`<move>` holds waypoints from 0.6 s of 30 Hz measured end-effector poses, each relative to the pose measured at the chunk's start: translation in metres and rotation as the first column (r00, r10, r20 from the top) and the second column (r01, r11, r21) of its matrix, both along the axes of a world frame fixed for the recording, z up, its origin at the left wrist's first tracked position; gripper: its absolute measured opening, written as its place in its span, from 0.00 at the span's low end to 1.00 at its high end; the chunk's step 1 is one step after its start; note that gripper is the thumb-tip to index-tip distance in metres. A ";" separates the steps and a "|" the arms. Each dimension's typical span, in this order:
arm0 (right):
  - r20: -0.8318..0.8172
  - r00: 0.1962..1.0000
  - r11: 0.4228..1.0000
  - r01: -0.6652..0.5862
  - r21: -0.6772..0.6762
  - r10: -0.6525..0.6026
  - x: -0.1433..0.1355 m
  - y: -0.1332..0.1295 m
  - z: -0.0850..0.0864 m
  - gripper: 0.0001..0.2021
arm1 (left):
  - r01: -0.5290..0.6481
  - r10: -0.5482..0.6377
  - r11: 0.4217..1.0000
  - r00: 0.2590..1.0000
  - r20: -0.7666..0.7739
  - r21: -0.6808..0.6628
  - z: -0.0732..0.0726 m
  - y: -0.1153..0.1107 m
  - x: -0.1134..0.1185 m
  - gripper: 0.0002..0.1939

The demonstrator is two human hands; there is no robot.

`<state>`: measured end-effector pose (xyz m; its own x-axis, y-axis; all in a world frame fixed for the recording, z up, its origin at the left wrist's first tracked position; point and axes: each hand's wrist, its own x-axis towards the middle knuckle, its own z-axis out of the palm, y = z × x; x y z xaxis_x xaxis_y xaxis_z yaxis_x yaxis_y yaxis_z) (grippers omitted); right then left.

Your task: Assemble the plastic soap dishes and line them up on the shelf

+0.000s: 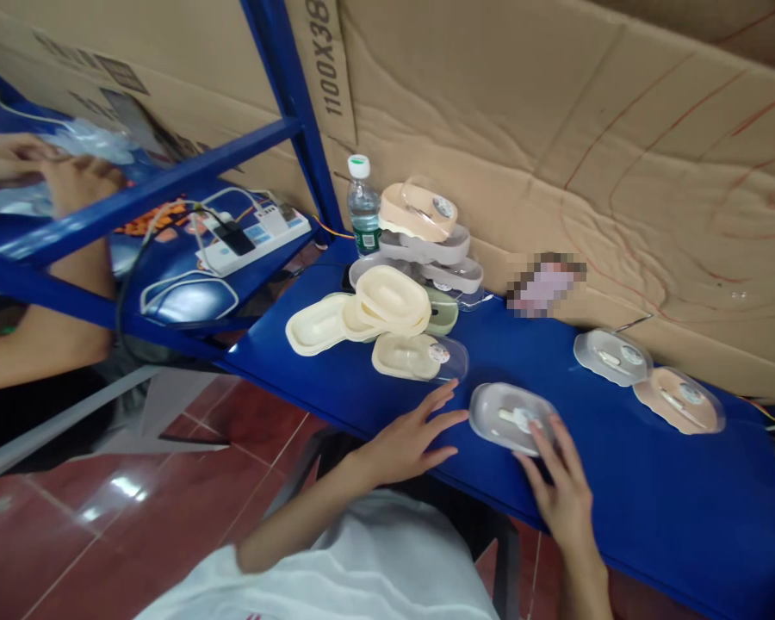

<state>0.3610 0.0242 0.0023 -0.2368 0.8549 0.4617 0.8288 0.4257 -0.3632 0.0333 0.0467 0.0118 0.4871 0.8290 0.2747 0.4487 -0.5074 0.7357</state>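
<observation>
My right hand grips the near right edge of a grey oval plastic box with a clear lid. A round sticker and a small white piece show on the box. My left hand is open, fingers spread, just left of that box and holding nothing. Close beyond its fingertips lies a cream oval box with a clear lid and a sticker. Behind it are stacked cream trays and a green one. To the right rest a grey lidded box and a peach lidded box.
At the back, a water bottle stands beside stacked peach and grey boxes. A blue metal frame separates the neighbouring table with a power strip. Another person's hands work there. Cardboard walls the back.
</observation>
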 end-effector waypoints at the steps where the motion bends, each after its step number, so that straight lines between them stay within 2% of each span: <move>1: 0.005 0.998 0.996 0.065 0.061 -0.066 0.018 0.008 0.006 0.33 | -0.041 0.040 0.999 0.999 0.008 0.029 0.000 -0.004 -0.007 0.29; 3: 0.012 0.977 0.962 0.207 0.180 -0.213 0.062 0.031 0.019 0.32 | -0.159 0.156 0.980 0.987 0.038 0.115 -0.003 -0.009 -0.021 0.24; 5: 0.010 0.944 0.906 0.312 0.287 -0.329 0.112 0.062 0.034 0.34 | -0.280 0.272 0.935 0.960 0.066 0.216 -0.008 -0.011 -0.033 0.20; 7: 0.022 0.914 0.879 0.384 0.283 -0.406 0.155 0.095 0.045 0.37 | -0.357 0.352 0.886 0.933 0.073 0.297 -0.016 -0.011 -0.039 0.17; 9: 0.093 0.901 0.896 0.402 0.187 -0.424 0.184 0.126 0.051 0.38 | -0.385 0.390 0.850 0.919 0.060 0.360 -0.022 -0.009 -0.039 0.15; 11: 0.153 0.899 0.911 0.398 0.103 -0.410 0.196 0.150 0.052 0.36 | -0.395 0.414 0.825 0.909 0.043 0.403 -0.026 -0.008 -0.036 0.14; 13: 0.197 0.893 0.914 0.402 0.062 -0.406 0.197 0.165 0.050 0.34 | -0.407 0.435 0.813 0.900 0.032 0.415 -0.027 -0.007 -0.032 0.13; 18: 0.270 0.872 0.906 0.423 0.007 -0.409 0.195 0.179 0.042 0.32 | -0.431 0.444 0.812 0.894 0.062 0.393 -0.022 -0.008 -0.032 0.13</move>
